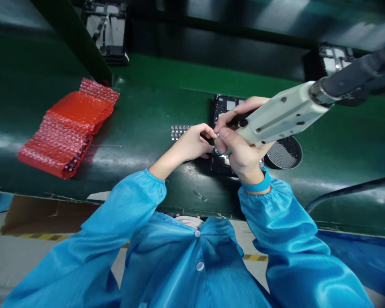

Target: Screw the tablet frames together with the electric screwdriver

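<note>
My right hand [240,145] is wrapped round the grip of a cream electric screwdriver [282,115], whose body runs up to the right into a dark cable. Its tip points down at a black device board [224,107] lying on the green belt [147,98]. My left hand [192,143] pinches something small at the tip, right against the board; what it holds is too small to name. Both arms wear blue sleeves, and a blue band is on my right wrist.
A red bubble-wrap strip [70,128] lies on the belt at left. A small dark grid piece [179,131] sits left of the board, a round mesh dish [284,153] right of it. Two more black units [107,30] [332,60] stand further back.
</note>
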{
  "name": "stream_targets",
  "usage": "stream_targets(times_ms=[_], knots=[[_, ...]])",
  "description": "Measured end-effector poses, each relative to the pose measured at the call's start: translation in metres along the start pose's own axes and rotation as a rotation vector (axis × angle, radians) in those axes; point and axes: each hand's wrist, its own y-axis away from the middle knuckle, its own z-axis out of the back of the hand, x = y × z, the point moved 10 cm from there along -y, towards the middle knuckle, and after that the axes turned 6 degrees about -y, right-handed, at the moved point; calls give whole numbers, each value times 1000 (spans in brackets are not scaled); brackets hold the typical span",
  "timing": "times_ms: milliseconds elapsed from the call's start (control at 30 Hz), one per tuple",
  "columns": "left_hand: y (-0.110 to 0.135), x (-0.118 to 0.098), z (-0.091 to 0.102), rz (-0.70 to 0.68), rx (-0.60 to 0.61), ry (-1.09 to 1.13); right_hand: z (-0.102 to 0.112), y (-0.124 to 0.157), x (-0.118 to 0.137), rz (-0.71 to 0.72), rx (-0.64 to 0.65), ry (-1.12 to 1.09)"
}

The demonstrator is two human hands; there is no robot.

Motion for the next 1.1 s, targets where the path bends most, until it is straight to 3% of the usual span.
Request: stream_targets(times_ms=[367, 633, 800, 933, 1000, 1100], knots=[[1, 1, 2, -13, -6, 41, 1, 4, -9, -56, 63, 119], [3, -6, 3, -78, -6, 48, -14, 5, -3, -100, 160, -48], [-3, 1, 6, -96, -12, 32, -12, 7, -8, -116, 132, -97], [-4, 2, 10, -178, -81, -111, -16, 3, -9, -132, 171, -99], [0, -1, 13, -233, -154, -217, -5, -3, -7, -152, 127, -45], [15, -12, 14, -344, -274, -344, 48, -15, 9, -105, -152, 157]])
